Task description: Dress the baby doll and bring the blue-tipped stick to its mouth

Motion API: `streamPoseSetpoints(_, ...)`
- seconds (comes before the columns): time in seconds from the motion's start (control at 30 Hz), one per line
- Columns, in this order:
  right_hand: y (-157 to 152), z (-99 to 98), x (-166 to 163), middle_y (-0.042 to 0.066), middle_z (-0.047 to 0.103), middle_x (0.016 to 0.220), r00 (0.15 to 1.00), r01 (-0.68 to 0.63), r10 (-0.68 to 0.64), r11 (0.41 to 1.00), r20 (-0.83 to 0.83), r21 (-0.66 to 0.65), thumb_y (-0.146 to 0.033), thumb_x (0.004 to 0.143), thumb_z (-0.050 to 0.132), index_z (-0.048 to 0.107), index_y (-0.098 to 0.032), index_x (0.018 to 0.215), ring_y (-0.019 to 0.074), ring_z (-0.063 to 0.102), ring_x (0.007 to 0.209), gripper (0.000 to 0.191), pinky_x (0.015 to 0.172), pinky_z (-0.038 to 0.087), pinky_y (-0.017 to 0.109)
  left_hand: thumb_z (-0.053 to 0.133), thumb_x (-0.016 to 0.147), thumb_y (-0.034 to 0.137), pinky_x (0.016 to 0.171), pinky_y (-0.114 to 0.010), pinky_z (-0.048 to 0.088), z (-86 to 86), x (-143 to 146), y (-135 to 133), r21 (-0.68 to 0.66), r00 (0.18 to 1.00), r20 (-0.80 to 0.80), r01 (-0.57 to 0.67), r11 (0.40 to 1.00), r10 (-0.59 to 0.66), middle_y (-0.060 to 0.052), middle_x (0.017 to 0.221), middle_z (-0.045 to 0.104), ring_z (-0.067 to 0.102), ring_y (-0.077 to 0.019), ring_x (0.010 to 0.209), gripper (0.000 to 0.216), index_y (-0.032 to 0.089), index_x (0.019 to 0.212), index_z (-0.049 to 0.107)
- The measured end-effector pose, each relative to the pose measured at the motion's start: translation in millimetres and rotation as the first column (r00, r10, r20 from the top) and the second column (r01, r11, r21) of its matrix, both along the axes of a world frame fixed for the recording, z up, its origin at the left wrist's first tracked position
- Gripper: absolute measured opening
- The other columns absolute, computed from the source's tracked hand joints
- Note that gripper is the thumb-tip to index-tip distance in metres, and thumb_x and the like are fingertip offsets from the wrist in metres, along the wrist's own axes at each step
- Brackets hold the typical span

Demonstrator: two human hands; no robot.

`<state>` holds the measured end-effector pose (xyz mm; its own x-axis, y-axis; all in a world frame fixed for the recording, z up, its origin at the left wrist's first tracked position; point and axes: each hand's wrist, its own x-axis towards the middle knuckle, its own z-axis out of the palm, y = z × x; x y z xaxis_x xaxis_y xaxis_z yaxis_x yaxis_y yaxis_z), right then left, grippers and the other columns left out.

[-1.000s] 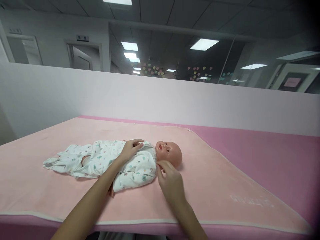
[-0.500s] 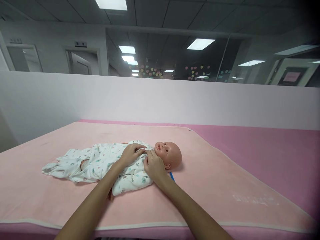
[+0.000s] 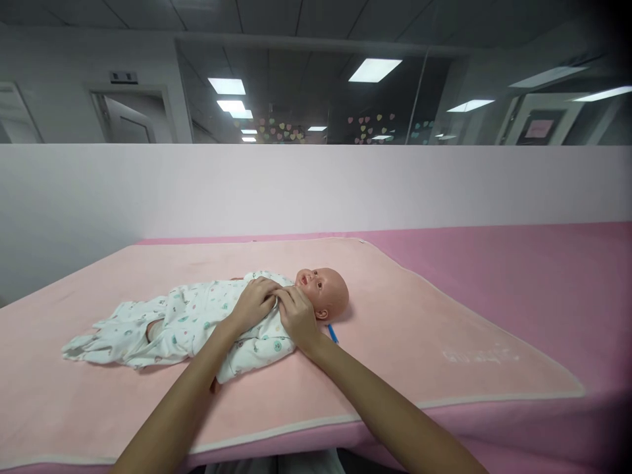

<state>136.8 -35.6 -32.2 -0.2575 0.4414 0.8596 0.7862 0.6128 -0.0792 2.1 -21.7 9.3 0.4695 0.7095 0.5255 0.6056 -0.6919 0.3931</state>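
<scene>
White printed cloth, likely cotton: the baby suit point(image 3: 197, 309) is covering a doll point(image 3: 326, 289) that's lying on its back on the pale pink blanket point(image 3: 395, 355), head toward the right. Left hand point(image 3: 254, 304) is resting on the upper chest, right hand point(image 3: 297, 316) is bearing in beside the neck, just below the chin. Fingers on both are curling in narrow, tips meeting; can't tell whether they're pinching cloth or a fastening, the contact is hiding under the fingers. My read on doing this well: left should be holding the fabric flat while right is doing the fine work, edges lining up first, pull going into cloth rather than the neck. Lower down, the suit is gaping at one leg. Blue strip point(image 3: 332, 334) is lying just beside the head, purpose unclear. Further out, darker pink mat point(image 3: 518, 283) is showing past the blanket edge, white partition point(image 3: 316, 191) is standing behind. Writing: pale lettering point(image 3: 481, 355) on the blanket is blurring out; suit prints are coming out too tiny; door sign point(image 3: 123, 78) and pink sheet point(image 3: 538, 128) aren't resolving either. No brand is reading.
</scene>
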Motion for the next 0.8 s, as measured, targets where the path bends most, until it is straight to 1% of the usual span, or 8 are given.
streamPoseSetpoints(0.1, -2.2, 2.4, -0.3, 0.004, 0.058, 0.080, 0.997, 0.066, -0.068, 0.997, 0.049, 0.027, -0.010, 0.085, 0.036, 0.058, -0.019, 0.088, 0.0166, 0.048, 0.078, 0.024, 0.077, 0.036, 0.031, 0.039, 0.077, 0.019, 0.081, -0.030, 0.038, 1.4, -1.4, 0.8, -0.115, 0.997, 0.072, 0.043, 0.992, -0.035, -0.004, 0.089, 0.064, 0.053, -0.0192, 0.086, 0.031, 0.021, 0.095, 0.064)
streamPoseSetpoints(0.17, -3.5, 3.7, -0.7, 0.003, 0.058, 0.078, 0.993, 0.101, -0.103, 0.994, 0.066, 0.034, -0.011, 0.085, 0.037, 0.058, -0.019, 0.088, 0.0165, 0.048, 0.077, 0.023, 0.078, 0.034, 0.032, 0.038, 0.078, 0.020, 0.083, -0.030, 0.038, 2.4, -2.6, 1.7, -0.154, 0.994, 0.089, 0.073, 0.985, -0.060, -0.003, 0.093, 0.064, 0.053, -0.0190, 0.089, 0.032, 0.022, 0.098, 0.063)
streamPoseSetpoints(0.23, -4.0, 4.6, -1.0, 0.003, 0.058, 0.077, 0.991, 0.104, -0.106, 0.994, 0.082, 0.030, -0.010, 0.084, 0.037, 0.057, -0.019, 0.088, 0.0159, 0.048, 0.077, 0.023, 0.079, 0.033, 0.032, 0.038, 0.077, 0.018, 0.085, -0.029, 0.037, 2.5, -3.2, 2.6, -0.149, 0.994, 0.085, 0.087, 0.985, -0.075, -0.003, 0.095, 0.065, 0.053, -0.0188, 0.092, 0.034, 0.023, 0.098, 0.064)
streamPoseSetpoints(0.3, -3.8, 5.1, -1.1, 0.003, 0.058, 0.076, 0.991, 0.088, -0.090, 0.996, 0.095, 0.023, -0.008, 0.083, 0.036, 0.057, -0.019, 0.087, 0.0151, 0.049, 0.076, 0.024, 0.080, 0.032, 0.032, 0.039, 0.076, 0.017, 0.084, -0.030, 0.037, 2.2, -3.2, 3.5, -0.132, 0.995, 0.075, 0.079, 0.988, -0.070, -0.003, 0.094, 0.065, 0.053, -0.0188, 0.090, 0.034, 0.022, 0.096, 0.065)
streamPoseSetpoints(0.47, -2.7, 6.0, -0.3, 0.003, 0.058, 0.078, 0.995, 0.059, -0.060, 0.998, 0.085, 0.018, -0.007, 0.079, 0.038, 0.057, -0.017, 0.088, 0.0157, 0.050, 0.076, 0.023, 0.080, 0.032, 0.032, 0.042, 0.070, 0.013, 0.078, -0.028, 0.039, 2.6, -2.7, 3.5, -0.112, 0.992, 0.102, 0.083, 0.990, -0.071, -0.003, 0.086, 0.066, 0.055, -0.0181, 0.082, 0.031, 0.020, 0.088, 0.067)
streamPoseSetpoints(0.57, -3.3, 6.1, -0.1, 0.004, 0.058, 0.079, 0.998, 0.043, -0.043, 0.999, 0.048, 0.002, -0.006, 0.077, 0.039, 0.056, -0.017, 0.093, 0.0162, 0.050, 0.077, 0.026, 0.080, 0.033, 0.032, 0.043, 0.069, 0.014, 0.073, -0.027, 0.040, 3.0, -2.9, 2.1, -0.112, 0.993, 0.105, 0.074, 0.991, -0.062, -0.003, 0.078, 0.065, 0.055, -0.0175, 0.077, 0.026, 0.019, 0.081, 0.066)
streamPoseSetpoints(0.7, -4.0, 5.5, -1.4, 0.004, 0.059, 0.080, 1.000, 0.027, -0.027, 1.000, 0.001, 0.009, -0.005, 0.078, 0.036, 0.055, -0.017, 0.099, 0.0164, 0.051, 0.079, 0.031, 0.081, 0.034, 0.033, 0.045, 0.068, 0.017, 0.066, -0.026, 0.040, 1.6, -3.1, 0.8, -0.134, 0.990, 0.140, 0.029, 0.991, -0.010, -0.004, 0.075, 0.064, 0.055, -0.0173, 0.072, 0.022, 0.017, 0.079, 0.064)
streamPoseSetpoints(0.8, -3.0, 4.3, -2.7, 0.004, 0.059, 0.081, 1.000, 0.010, -0.010, 1.000, -0.028, 0.026, -0.006, 0.080, 0.036, 0.055, -0.017, 0.100, 0.0168, 0.051, 0.079, 0.030, 0.082, 0.035, 0.034, 0.044, 0.071, 0.021, 0.066, -0.026, 0.041, 0.5, -3.5, 1.6, -0.187, 0.978, 0.210, 0.033, 0.982, 0.007, -0.004, 0.077, 0.064, 0.056, -0.0171, 0.072, 0.022, 0.016, 0.081, 0.063)
